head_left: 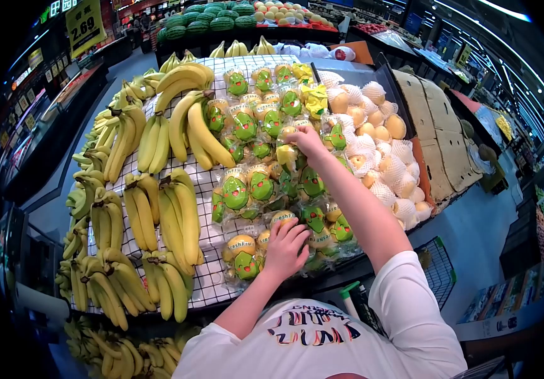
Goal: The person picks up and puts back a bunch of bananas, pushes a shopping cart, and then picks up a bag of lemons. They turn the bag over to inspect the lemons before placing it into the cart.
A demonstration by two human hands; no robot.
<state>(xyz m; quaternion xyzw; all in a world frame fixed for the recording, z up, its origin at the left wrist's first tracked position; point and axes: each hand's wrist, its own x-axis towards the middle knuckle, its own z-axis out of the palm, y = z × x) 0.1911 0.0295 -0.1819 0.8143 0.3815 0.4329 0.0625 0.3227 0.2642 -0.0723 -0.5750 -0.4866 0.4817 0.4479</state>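
- Pinching a small clear bag (286, 153) in the right hand (305, 140), with thumb and fingers bent in close together. Hard to tell just how much plastic is caught.
- Resting the left hand (286, 251) lower down, fingers a bit spread and curved, on another bag (283, 217) with a round yellow fruit in it. Not closed round anything, by the look of it.
- Lying all around both sets of fingers: more bags with green smiling faces (261, 186) on them, in a bumpy pile.
- Likely light enough for one hand, with a firm, round inside and a thin, crinkly skin — maybe slippery, and easy to bruise with a hard squeeze.
- Best to hold by the loose plastic, or to cup softly from both sides — not to poke with the fingertips.
- Pointing mostly down from the right fingers, back toward the body, with the long way of the bag running along that same line. Too crumpled for a sure end point.
- Left of the fingers, on a white grid mat (212, 252), bunches of bananas (183, 221); right of the fingers, pale fruit in white nets (382, 165).
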